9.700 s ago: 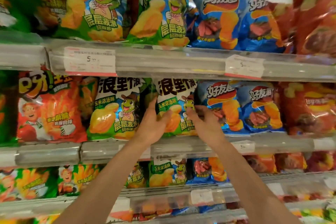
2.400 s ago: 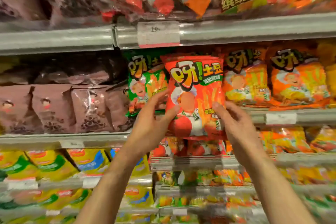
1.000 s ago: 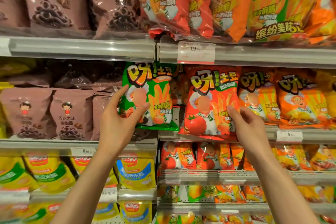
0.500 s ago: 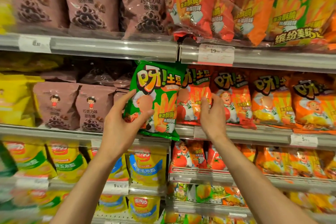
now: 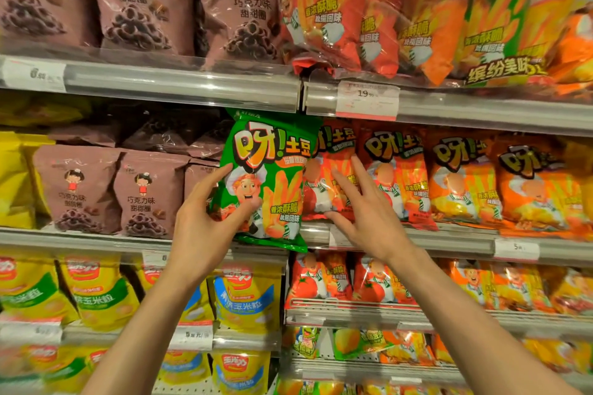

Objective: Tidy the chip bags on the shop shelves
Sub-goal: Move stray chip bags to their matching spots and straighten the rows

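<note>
My left hand (image 5: 205,228) grips a green chip bag (image 5: 272,170) by its lower left corner, thumb on the front, and holds it upright in front of the middle shelf (image 5: 449,239). My right hand (image 5: 362,212) is spread open with straight fingers resting on a red chip bag (image 5: 333,151) that stands on that shelf just right of the green one. Further right on the same shelf stand another red bag (image 5: 398,170) and orange bags (image 5: 459,183) of the same brand.
Brown snack bags (image 5: 147,192) fill the middle shelf's left part, with yellow bags (image 5: 16,176) at the far left. Large brown and red-orange bags sit on the top shelf (image 5: 179,80). Lower shelves hold yellow corn snack bags (image 5: 247,295) and small red bags (image 5: 314,279).
My right hand has let go of the red bag, now standing on the shelf, and spread open against it. The left hand keeps hold of the green bag. The view has come closer.
</note>
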Motion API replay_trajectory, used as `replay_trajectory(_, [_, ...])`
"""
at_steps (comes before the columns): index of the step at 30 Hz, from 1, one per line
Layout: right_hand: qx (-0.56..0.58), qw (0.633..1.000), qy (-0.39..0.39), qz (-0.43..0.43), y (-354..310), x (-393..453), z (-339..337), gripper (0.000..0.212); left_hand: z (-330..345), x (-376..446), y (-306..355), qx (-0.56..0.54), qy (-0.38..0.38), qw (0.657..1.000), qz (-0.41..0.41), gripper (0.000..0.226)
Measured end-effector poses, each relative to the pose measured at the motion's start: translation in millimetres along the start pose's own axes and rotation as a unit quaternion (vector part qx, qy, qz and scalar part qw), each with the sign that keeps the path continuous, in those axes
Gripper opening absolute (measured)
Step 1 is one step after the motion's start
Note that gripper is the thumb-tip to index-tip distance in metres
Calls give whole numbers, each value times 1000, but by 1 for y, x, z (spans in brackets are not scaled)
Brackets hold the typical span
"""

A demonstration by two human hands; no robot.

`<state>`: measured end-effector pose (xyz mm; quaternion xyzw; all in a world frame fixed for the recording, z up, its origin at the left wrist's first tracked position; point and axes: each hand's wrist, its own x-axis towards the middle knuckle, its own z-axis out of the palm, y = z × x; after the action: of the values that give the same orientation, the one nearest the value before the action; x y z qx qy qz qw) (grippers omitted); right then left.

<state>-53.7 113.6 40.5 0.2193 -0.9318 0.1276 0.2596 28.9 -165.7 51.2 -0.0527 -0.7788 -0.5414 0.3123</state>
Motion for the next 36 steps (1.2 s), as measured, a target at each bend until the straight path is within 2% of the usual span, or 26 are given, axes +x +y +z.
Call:
replay_trajectory(3, [-14,999,39,15,-1,4,4,72,2,1,1,-2,0,1000,-1,64])
replay_trajectory(11, [-32,998,51,-4,1,-4,14,68,7,0,0,-9,-7,1000,-6,64])
replay_trajectory(17, [54,998,-38,-8,3,-12,10,67,9,-2,0,-10,-10,1000,-8,64])
replay_trajectory(20, [112,993,5,23,-8,-15,2,63,10,-3,0,-19,-10,1000,-14,63])
replay_trajectory(24, [239,960,99,103,-41,-22,-13,49,11,-8,-3,-51,-17,998,-30,61])
replay_trajectory(26, [320,934,71,140,-58,-27,-20,49,11,-13,-4,-61,-22,997,-38,59])
replay_trajectory(29, [407,894,-36,182,-75,-36,-22,59,14,-24,-1,-95,-36,993,-53,57])
replay_trajectory(31, [453,866,-77,197,-82,-43,-17,56,18,-34,0,-116,-51,990,-61,54])
replay_trajectory(32, [472,853,-83,207,-85,-47,-16,52,20,-40,0,-123,-64,988,-66,52])
replay_trajectory(36, [491,831,-77,251,-78,-76,-9,71,29,-63,-7,-163,-102,976,-100,53])
